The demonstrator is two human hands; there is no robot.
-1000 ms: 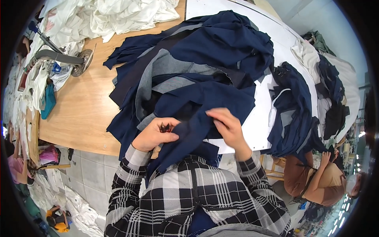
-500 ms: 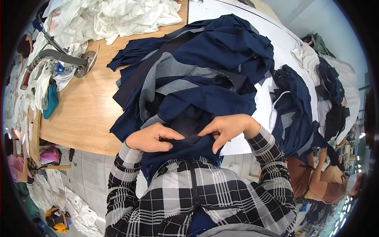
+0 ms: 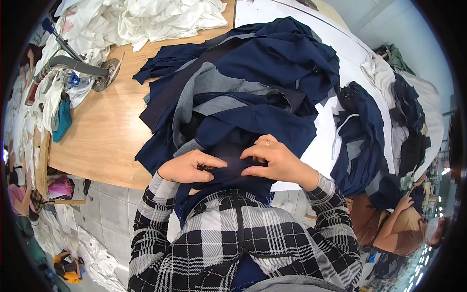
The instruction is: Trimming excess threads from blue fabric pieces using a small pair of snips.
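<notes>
A dark navy cloth piece (image 3: 234, 169) lies close to my body at the table's near edge, with its folded near part between my hands. My left hand (image 3: 189, 166) grips it, index finger stretched along the top and thumb below. From the other side my right hand (image 3: 279, 163), with a ring on one finger, holds the same cloth between curled fingers and thumb. The fingertips of both hands face each other, a short gap apart. Beyond them a large heap of navy cloth pieces (image 3: 272, 58) spreads out, with a grey underside (image 3: 204, 82) turned up.
White cloth (image 3: 165, 19) is piled at the far left, near a grey lamp-like arm (image 3: 80, 65) on a round base. More navy cloth (image 3: 362, 141) hangs over the right side of the white tabletop (image 3: 311, 160). A co-worker (image 3: 396, 221) stands at the lower right.
My right hand has turned and shifted slightly; its thumb has swung from pointing down to facing my left hand. My left hand stays nearly in place. The co-worker's arm at the right has moved.
</notes>
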